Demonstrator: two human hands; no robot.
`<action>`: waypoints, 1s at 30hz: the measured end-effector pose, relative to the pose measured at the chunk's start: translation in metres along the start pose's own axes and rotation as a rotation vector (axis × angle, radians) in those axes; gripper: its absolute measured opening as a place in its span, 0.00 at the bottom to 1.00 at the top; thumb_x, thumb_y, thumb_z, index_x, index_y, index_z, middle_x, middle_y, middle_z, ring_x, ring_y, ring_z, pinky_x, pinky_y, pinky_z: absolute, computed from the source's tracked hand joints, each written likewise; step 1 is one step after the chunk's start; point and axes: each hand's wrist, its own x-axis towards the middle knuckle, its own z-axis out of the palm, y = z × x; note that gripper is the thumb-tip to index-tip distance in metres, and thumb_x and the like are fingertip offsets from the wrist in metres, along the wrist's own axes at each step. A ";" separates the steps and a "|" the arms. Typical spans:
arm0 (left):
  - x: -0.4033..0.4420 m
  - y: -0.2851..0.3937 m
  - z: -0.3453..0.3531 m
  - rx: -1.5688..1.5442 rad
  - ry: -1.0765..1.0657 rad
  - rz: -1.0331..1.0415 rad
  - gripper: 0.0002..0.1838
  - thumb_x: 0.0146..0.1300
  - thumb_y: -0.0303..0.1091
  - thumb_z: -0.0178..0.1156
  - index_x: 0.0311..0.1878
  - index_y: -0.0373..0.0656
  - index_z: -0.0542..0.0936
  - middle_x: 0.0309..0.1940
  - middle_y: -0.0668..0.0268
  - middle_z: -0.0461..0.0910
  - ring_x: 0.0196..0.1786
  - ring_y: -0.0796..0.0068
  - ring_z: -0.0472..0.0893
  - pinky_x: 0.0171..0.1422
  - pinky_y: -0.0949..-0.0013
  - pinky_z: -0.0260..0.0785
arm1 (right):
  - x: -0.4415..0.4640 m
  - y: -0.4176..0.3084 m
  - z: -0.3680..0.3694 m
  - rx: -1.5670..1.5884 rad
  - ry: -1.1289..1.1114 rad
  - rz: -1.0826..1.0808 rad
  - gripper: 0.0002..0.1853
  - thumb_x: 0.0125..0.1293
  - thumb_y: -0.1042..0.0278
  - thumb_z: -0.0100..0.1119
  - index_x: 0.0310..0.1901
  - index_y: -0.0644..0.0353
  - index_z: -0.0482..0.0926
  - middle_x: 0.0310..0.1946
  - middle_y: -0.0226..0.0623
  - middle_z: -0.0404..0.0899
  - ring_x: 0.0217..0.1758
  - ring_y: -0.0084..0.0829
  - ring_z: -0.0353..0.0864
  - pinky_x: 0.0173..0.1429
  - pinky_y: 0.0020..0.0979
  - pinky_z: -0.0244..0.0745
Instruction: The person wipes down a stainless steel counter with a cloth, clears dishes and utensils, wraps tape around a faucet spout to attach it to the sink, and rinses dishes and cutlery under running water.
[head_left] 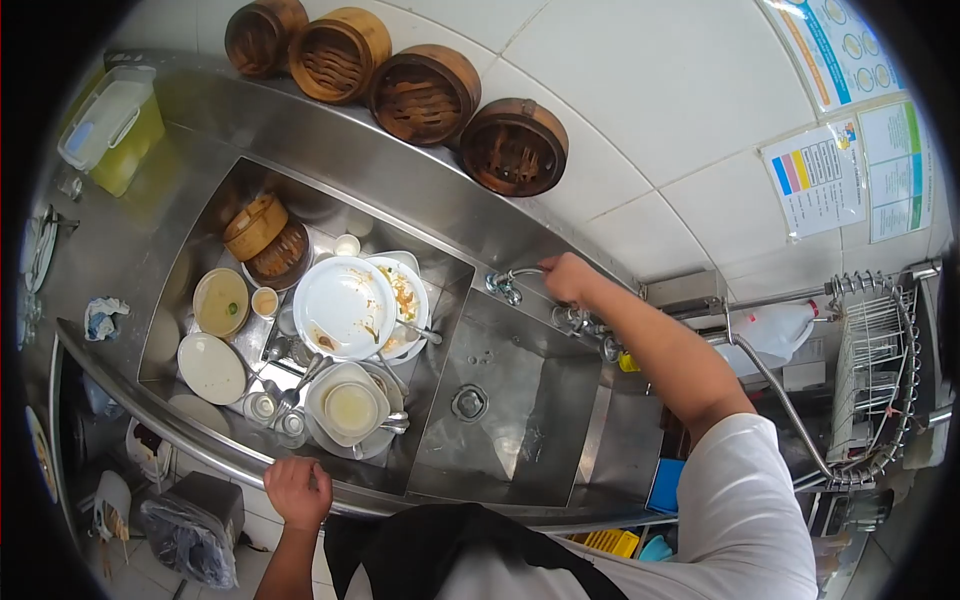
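My right hand (570, 279) reaches across to the back wall of the sink, its fingers closed around the metal tap spout (524, 271). Below that arm lies the bare right basin (500, 400) with its round drain (469, 402). At the front, my left hand (298, 490) is loosely curled beside the steel sink rim (225, 440), with nothing visible in it. Dirty dishes fill the left basin: a large white plate (342, 300) with food scraps, a bowl of pale liquid (351, 408), an oval plate (211, 367), several glasses and spoons, and a bamboo steamer (256, 228).
Several bamboo steamers (425, 95) line the back ledge. A yellow-green tub (115, 130) stands at the left end, near a crumpled cloth (105, 318). On the right are a spring hose (912, 350), a dish rack (860, 380) and a plastic jug (770, 335). Below stands a lined bin (195, 525).
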 end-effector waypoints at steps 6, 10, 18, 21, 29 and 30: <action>-0.002 -0.002 0.001 0.006 0.033 0.034 0.03 0.57 0.30 0.66 0.34 0.50 0.81 0.32 0.68 0.81 0.40 0.60 0.80 0.49 0.55 0.66 | -0.032 -0.103 -0.043 1.160 -0.112 0.792 0.14 0.81 0.59 0.55 0.37 0.57 0.77 0.23 0.32 0.74 0.14 0.26 0.68 0.16 0.30 0.62; -0.004 -0.005 0.001 0.005 0.030 0.028 0.03 0.58 0.30 0.66 0.35 0.50 0.81 0.33 0.68 0.82 0.40 0.60 0.81 0.49 0.55 0.66 | -0.047 -0.106 -0.059 0.693 0.110 0.527 0.20 0.80 0.57 0.54 0.31 0.62 0.79 0.21 0.36 0.76 0.22 0.30 0.79 0.26 0.35 0.73; -0.006 -0.002 0.002 0.004 0.082 0.063 0.03 0.58 0.31 0.66 0.34 0.49 0.81 0.31 0.68 0.80 0.40 0.60 0.81 0.49 0.55 0.67 | -0.110 -0.106 -0.084 0.258 0.184 0.279 0.28 0.74 0.43 0.58 0.48 0.67 0.87 0.29 0.48 0.85 0.30 0.39 0.86 0.39 0.42 0.81; -0.008 -0.002 0.002 0.014 0.052 0.048 0.02 0.59 0.32 0.66 0.34 0.49 0.81 0.30 0.68 0.80 0.40 0.60 0.81 0.49 0.54 0.67 | -0.121 -0.101 -0.075 0.008 -0.066 0.260 0.30 0.67 0.42 0.65 0.53 0.65 0.88 0.37 0.51 0.89 0.38 0.44 0.89 0.48 0.43 0.83; -0.011 0.000 0.004 0.044 0.033 0.022 0.03 0.62 0.34 0.65 0.35 0.47 0.82 0.31 0.64 0.81 0.40 0.55 0.81 0.49 0.51 0.68 | -0.131 -0.068 -0.052 0.110 0.391 0.146 0.21 0.69 0.62 0.62 0.58 0.64 0.86 0.51 0.55 0.88 0.58 0.54 0.87 0.65 0.47 0.80; -0.011 0.002 0.004 0.050 0.035 0.027 0.03 0.62 0.34 0.65 0.35 0.47 0.82 0.31 0.64 0.81 0.40 0.55 0.81 0.49 0.51 0.68 | -0.131 -0.069 -0.048 0.117 0.395 0.144 0.21 0.69 0.62 0.62 0.58 0.64 0.86 0.51 0.55 0.88 0.58 0.54 0.87 0.65 0.47 0.80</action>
